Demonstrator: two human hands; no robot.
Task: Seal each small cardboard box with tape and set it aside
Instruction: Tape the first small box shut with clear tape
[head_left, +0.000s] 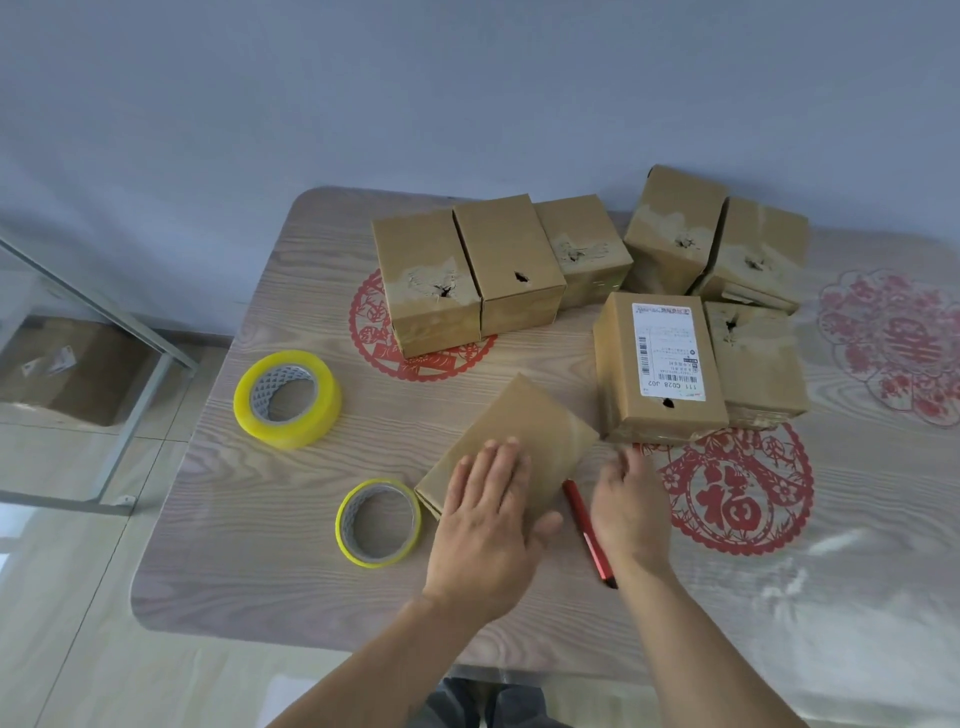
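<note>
Left hand (488, 512) lies flat, fingers straight, pressing the box (511, 447) at the desk's (249, 545) near middle. Right hand (626, 506) hovers open just right of it, holding nothing, above a red pen (584, 522). Two tape rolls (288, 399) sit left of the box; seven more boxes (657, 364) are grouped behind.

Boxes (506, 447): eight on the table (249, 545), one more on the floor at left. Tape rolls (287, 399): two. Red pen (589, 530): one. Red paper-cuts (737, 493): three. Hands (488, 525): two.
</note>
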